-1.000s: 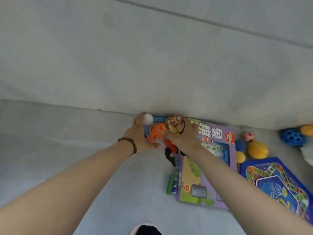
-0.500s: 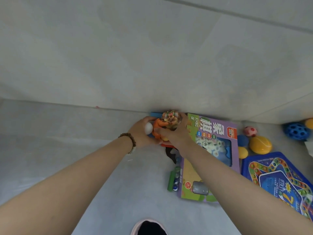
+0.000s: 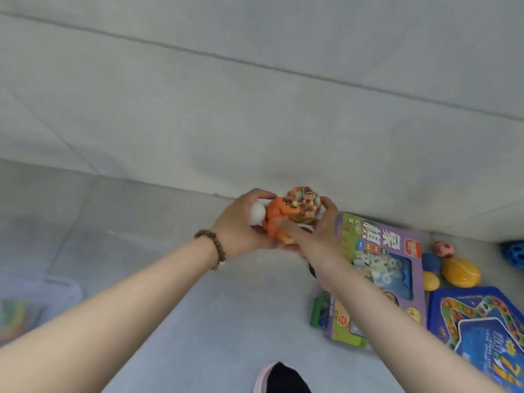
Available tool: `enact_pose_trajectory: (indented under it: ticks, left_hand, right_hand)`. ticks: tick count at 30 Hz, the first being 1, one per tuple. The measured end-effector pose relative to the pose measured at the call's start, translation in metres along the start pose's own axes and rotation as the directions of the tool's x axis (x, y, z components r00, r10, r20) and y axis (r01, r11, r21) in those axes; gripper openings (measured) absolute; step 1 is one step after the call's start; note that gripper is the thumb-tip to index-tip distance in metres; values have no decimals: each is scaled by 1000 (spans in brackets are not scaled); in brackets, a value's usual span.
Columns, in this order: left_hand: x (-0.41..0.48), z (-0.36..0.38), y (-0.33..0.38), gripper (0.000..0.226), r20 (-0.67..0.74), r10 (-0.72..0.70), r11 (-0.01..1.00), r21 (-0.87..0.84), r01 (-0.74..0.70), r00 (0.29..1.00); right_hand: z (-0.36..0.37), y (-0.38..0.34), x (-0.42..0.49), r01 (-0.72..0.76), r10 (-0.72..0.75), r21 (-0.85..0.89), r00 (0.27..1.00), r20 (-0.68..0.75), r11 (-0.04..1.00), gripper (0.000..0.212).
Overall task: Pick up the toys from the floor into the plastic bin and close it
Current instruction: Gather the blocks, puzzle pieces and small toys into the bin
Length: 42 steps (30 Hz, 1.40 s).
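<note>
While left hand (image 3: 241, 232) grips white ball (image 3: 257, 213), right hand (image 3: 319, 236) clasps patterned ball (image 3: 304, 207) — bare floor (image 3: 226, 321) below, wall edge (image 3: 170, 188) behind.

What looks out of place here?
Only clutter: a purple game box, a blue game board, a green marble tube and a yellow ball lie scattered on the floor at the right. Nothing looks broken. The left hand grips a white ball, the right hand a multicoloured ball.
</note>
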<state>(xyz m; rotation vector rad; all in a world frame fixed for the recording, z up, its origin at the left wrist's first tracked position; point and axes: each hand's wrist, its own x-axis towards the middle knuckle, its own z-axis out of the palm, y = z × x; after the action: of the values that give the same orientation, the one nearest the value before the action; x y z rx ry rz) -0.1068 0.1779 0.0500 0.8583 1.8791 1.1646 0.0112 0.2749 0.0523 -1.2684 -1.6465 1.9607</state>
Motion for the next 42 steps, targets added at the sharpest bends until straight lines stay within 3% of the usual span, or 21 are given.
enact_pose_trajectory:
  ticks: [4,9,17,20,22,24,27,29,31,36,42]
  left_hand:
    - [-90,-78,24,66,-129,-35,999,-15,33,991]
    - [-230,-145,53,67,-233,-62,996,45,74,971]
    - [-410,-243,57,60,-463,-64,991,73,110,884]
    - [-457,-275,34,89,-513,-139,981,43,187,847]
    - [-476,-287,14,112,-491,-270,956,-35,290,828]
    - [-490,-286,-7,109,-431,-422,901,-97,424,798]
    - [-499,-274,-47,110,-403,-509,853,-115,509,761]
    - [-498,-260,-64,111,-371,-506,854,-89,512,779]
    - [-488,-241,-72,108,-298,-481,873,-82,481,824]
    - [-447,-206,-71,69,-175,-413,904,-195,380,894]
    - [-428,-186,-81,67,-193,-391,918,-160,364,900]
  right_hand:
    - [70,-38,-65,-23,13,37,973,231,999,77]
    - [139,-73,-176,-40,36,0,891,452,999,69]
    - [272,-100,-309,42,36,-106,762,647,994,77]
    - [325,-88,-334,7,108,-157,695,710,988,79]
    - [351,-75,-339,89,144,-266,657,740,960,73]
    - [365,-59,-335,324,133,-443,664,736,836,66]
    - [361,-36,-310,616,129,-623,653,746,482,61]
    - [346,-28,-291,736,145,-646,630,763,203,60]
    - [330,-24,-273,807,159,-590,579,800,28,56]
    - [318,-24,-256,838,137,-545,538,832,20,46]
    - [320,-24,-247,829,74,-559,557,827,21,37]
